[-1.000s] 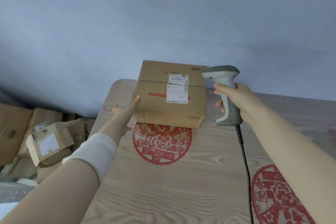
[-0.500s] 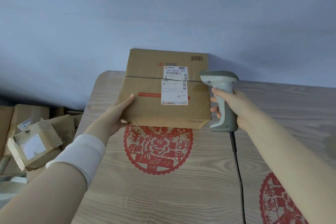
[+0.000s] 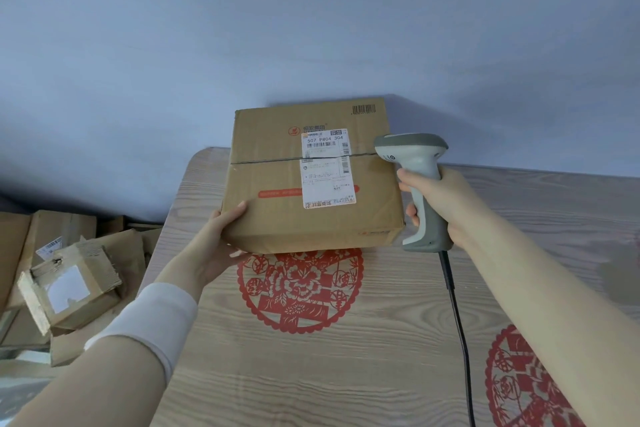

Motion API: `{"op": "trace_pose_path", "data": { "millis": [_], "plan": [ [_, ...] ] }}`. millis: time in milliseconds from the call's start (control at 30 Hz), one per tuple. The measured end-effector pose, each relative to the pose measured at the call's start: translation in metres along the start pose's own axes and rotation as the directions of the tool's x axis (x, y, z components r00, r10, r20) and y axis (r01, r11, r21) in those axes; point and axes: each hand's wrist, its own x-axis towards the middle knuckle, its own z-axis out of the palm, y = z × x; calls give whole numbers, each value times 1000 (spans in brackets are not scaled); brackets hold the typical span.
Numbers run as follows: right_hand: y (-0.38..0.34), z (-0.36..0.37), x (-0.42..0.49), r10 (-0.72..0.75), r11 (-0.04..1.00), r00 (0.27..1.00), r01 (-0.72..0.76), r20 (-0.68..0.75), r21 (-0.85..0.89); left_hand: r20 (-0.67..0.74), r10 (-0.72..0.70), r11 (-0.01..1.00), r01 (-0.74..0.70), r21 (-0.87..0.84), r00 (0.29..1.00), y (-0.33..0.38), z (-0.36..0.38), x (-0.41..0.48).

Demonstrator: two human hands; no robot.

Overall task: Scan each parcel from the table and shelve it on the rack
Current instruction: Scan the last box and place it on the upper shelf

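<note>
One parcel (image 3: pixel 311 184), one scanner (image 3: pixel 420 184) with one cable (image 3: pixel 457 315), one table (image 3: pixel 311 374), two red paper-cut motifs (image 3: pixel 301 288), one left hand (image 3: pixel 214 246), one right hand (image 3: pixel 446 204); floor boxes (image 3: pixel 69 288) too jumbled to count.

Open table (image 3: pixel 346 374) near front, parcel (image 3: pixel 270 218) blocking middle — scanner (image 3: pixel 412 147), cord (image 3: pixel 459 329) right

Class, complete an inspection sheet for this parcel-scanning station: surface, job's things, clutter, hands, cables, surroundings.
Surface: pale wood-grain table with red paper-cut rosettes.
Job's things: brown cardboard parcel bearing a white label; grey handheld scanner.
Clutter: heap of torn cardboard boxes left of the table.
Hands: left hand grips the parcel's near left corner; right hand grips the scanner's handle.
Cables: black cord trails from the scanner over the table.
Surroundings: plain blue-grey wall; rack not seen.
</note>
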Motion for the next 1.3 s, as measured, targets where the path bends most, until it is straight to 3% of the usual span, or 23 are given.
{"op": "trace_pose_path", "data": {
  "millis": [267,533,1300],
  "plan": [
    [-12,7,-27,-153,984,987,147,-51,-100,18,54,999,-54,6,998,-7,5,-22],
    [-10,14,-42,-290,952,950,274,-112,-137,57,194,965,-180,-191,979,-4,7,-41],
    [-11,19,-53,-339,937,926,317,-166,-147,140,90,985,-67,-159,986,-7,10,-48]
  ]
}}
